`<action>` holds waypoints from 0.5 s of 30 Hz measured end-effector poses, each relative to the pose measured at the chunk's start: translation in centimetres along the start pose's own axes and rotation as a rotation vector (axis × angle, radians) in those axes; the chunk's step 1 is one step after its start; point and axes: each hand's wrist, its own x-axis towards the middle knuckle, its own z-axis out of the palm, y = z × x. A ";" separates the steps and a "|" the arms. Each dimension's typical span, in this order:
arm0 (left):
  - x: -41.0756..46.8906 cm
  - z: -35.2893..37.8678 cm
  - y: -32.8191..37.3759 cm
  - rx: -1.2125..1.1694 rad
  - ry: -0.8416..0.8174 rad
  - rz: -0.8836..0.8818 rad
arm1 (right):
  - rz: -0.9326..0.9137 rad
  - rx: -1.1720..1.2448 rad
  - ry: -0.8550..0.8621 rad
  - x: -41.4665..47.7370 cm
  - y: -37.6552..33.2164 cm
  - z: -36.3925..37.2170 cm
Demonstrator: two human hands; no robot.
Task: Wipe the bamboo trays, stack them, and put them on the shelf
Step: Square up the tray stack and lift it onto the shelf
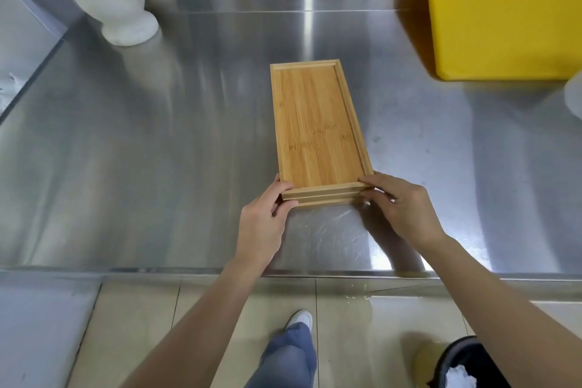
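A stack of bamboo trays (315,123) lies lengthwise on the steel counter, its near short end showing three layered edges. My left hand (264,220) grips the stack's near left corner, thumb on top and fingers against the end. At the near right corner my right hand (400,208) holds on the same way, fingers curled over the rim. The top tray is empty and its engraved floor is in full view.
The steel counter (141,167) runs to a raised back ledge. A white vase-like holder (116,0) stands at the back left, a yellow box (504,9) at the back right. A black bin (466,365) sits on the tiled floor at the lower right.
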 end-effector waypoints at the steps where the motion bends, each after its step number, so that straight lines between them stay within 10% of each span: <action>1: 0.0 0.1 0.0 0.007 0.003 0.011 | 0.004 -0.001 -0.005 0.0 0.1 0.0; 15: -0.5 0.9 -0.6 0.137 0.089 0.073 | -0.012 -0.083 -0.036 -0.6 0.5 0.1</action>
